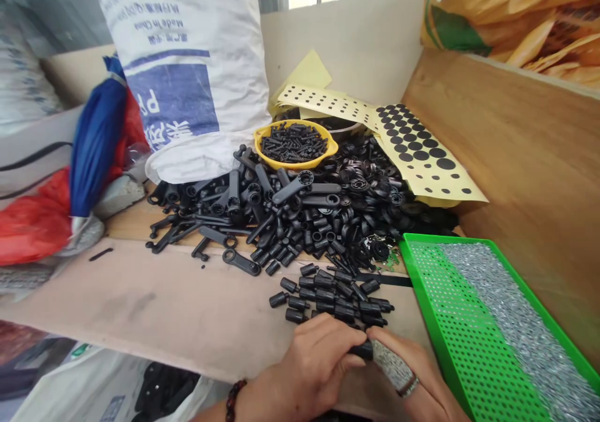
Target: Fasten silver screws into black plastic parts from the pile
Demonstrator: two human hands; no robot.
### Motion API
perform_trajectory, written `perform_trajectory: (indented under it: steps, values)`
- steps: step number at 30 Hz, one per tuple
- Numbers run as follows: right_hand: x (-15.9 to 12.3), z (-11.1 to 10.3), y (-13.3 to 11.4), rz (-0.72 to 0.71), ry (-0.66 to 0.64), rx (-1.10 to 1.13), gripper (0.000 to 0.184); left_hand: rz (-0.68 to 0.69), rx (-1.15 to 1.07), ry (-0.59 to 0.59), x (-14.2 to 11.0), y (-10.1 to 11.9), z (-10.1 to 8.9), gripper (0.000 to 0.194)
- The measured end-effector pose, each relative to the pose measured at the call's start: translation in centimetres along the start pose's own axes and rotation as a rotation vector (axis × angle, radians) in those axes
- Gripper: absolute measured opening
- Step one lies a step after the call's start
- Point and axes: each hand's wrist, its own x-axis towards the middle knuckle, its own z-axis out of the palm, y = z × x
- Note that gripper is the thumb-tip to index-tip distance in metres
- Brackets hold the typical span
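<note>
My left hand (307,362), a beaded bracelet on its wrist, is closed around a small black cylindrical plastic part (363,349) at the lower middle. My right hand (419,375) meets it from the right, its fingers bent against the part's end. Along that hand lies a grey speckled piece (392,367) with a shiny band; whether it is worn or held I cannot tell. Just beyond my hands, several similar black cylinders (325,296) are spread on the tabletop. Palms and some fingertips are hidden.
Behind lies a heap of black crank handles (293,187) and round parts. A yellow basket (334,149) holds black screw-like pieces. At right, a green perforated tray (462,322) contains small metal pins. Dotted sticker sheets (435,181), a white sack (234,53) and a blue umbrella (97,140) surround the heap.
</note>
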Motion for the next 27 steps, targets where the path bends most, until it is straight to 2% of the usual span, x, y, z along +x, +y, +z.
perform_trajectory:
  steps: [5,8,12,18,23,25,27]
  values:
    - [1.4,-0.6,-1.8,-0.096,-0.062,-0.013,0.023,-0.104,-0.001,-0.073,-0.2,0.1,-0.3,0.015]
    - [1.9,-1.4,-2.2,-0.163,-0.037,-0.094,0.021,-0.167,0.034,-0.056,-0.2,-0.4,-1.1,0.015]
    - [2.0,-2.9,-1.6,-0.149,0.026,-0.193,0.036,-0.243,0.161,0.013,-0.3,-2.4,-2.8,0.015]
    - [2.7,-4.2,-0.6,-0.217,0.02,-0.341,0.039,-0.294,0.349,-0.103,-0.9,-4.9,-4.3,0.017]
    - [4.0,-5.0,-0.1,-0.251,0.027,-0.463,0.037,-0.249,0.38,-0.149,0.2,-5.0,-5.1,0.017]
    - [4.7,-5.4,-0.1,-0.258,0.03,-0.495,0.037,-0.189,0.41,-0.176,1.8,-4.9,-5.2,0.016]
    - [5.3,-5.8,-0.2,-0.284,0.034,-0.52,0.035,-0.122,0.5,-0.296,4.0,-5.1,-5.0,0.014]
